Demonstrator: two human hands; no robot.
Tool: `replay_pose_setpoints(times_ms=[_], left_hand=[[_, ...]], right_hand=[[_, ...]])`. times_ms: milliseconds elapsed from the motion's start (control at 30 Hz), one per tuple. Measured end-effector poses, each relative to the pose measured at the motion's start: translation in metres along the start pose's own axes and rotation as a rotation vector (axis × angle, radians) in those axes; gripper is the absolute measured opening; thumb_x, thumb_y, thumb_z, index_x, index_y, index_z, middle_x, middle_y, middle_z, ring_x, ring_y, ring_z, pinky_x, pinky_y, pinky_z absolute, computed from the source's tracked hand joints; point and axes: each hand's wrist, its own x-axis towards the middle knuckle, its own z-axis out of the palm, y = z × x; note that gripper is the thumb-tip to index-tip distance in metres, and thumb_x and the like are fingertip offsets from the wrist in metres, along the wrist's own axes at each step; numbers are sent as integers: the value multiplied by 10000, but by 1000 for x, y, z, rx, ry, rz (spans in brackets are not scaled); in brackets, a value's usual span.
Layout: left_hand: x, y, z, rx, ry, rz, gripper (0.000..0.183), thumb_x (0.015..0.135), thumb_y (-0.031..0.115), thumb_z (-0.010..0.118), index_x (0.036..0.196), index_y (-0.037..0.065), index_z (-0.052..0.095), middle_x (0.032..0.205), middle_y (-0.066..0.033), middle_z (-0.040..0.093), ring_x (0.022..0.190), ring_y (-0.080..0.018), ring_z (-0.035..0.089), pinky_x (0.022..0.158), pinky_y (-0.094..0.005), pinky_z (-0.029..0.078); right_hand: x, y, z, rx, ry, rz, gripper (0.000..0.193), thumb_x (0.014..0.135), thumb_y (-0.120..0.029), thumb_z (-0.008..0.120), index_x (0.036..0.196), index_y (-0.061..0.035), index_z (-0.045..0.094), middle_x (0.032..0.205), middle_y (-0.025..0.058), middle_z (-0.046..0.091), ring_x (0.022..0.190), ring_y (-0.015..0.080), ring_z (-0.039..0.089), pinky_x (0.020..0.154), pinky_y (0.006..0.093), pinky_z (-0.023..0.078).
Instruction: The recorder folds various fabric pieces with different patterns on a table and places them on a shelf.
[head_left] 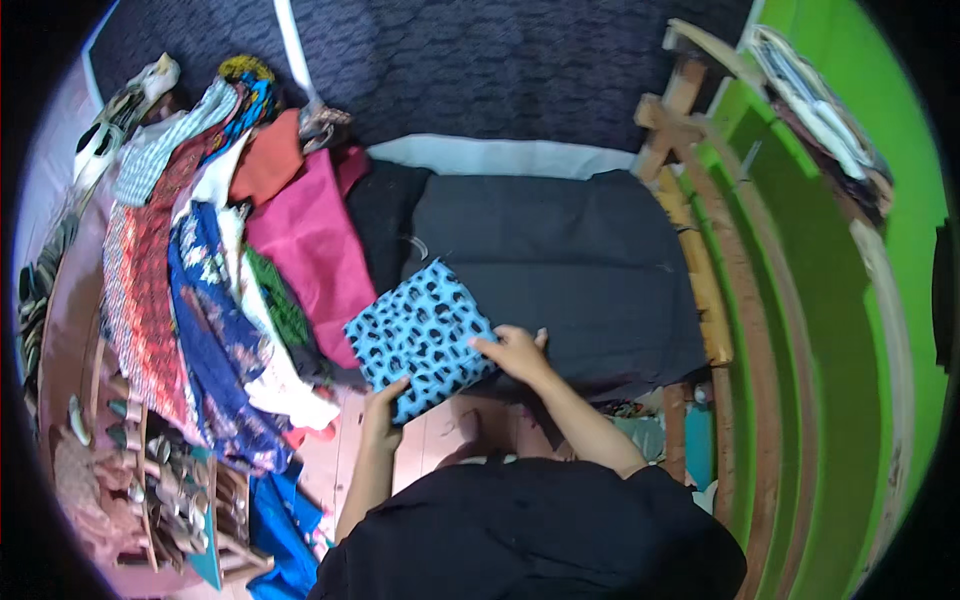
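A blue cloth with black animal-print spots [418, 335], folded into a rough square, is held in front of me. My left hand [382, 408] grips its near left corner, thumb on top and the other fingers hidden beneath. On the right edge, my right hand [520, 354] pinches the cloth, also with the thumb above. The cloth hangs tilted over the near edge of a surface covered with dark grey fabric [560, 235]. Just left of it lies a bright pink cloth [310, 245].
A heap of garments spreads at the left, among them a navy floral cloth [205, 290] and an orange-red cloth [270, 158]. A shoe rack [150, 480] stands at lower left. Wooden rails [770, 330] run along the green wall at right, with folded cloths [815, 105] above.
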Motion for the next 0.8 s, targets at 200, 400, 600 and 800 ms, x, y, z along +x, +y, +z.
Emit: replay_pose_setpoints(times_ms=[200,400,600,800], left_hand=[[-27,41,9,75,-229,187,615,649,-6,589,1226,-44,380,1110,-148,546,1005,-280,551,896,-378,428],[-36,74,78,104,-535,352,780,570,78,618,1273,-40,300,1176,-152,479,1066,-288,496,919,-371,392],[23,132,175,274,-756,530,704,574,157,644,1204,-33,394,1077,-122,541,944,-206,547,825,-307,421],[15,225,347,255,-1205,537,456,810,222,563,1167,-40,454,1087,-135,567,927,-208,590,804,-319,470]], right_hand=[[-14,25,40,297,148,-139,525,698,-505,639,874,-12,595,1003,130,539,1038,237,468,1012,415,193],[-49,-22,-30,1456,-118,-360,794,685,-164,686,1336,-50,246,1302,147,333,1210,242,327,1008,350,250],[-56,-77,-144,880,469,-724,697,707,-207,698,1259,34,347,1161,123,496,1092,198,453,949,305,329],[-72,-141,-258,690,1009,-975,550,755,-184,656,1165,73,395,1094,140,526,1003,189,501,902,319,369]])
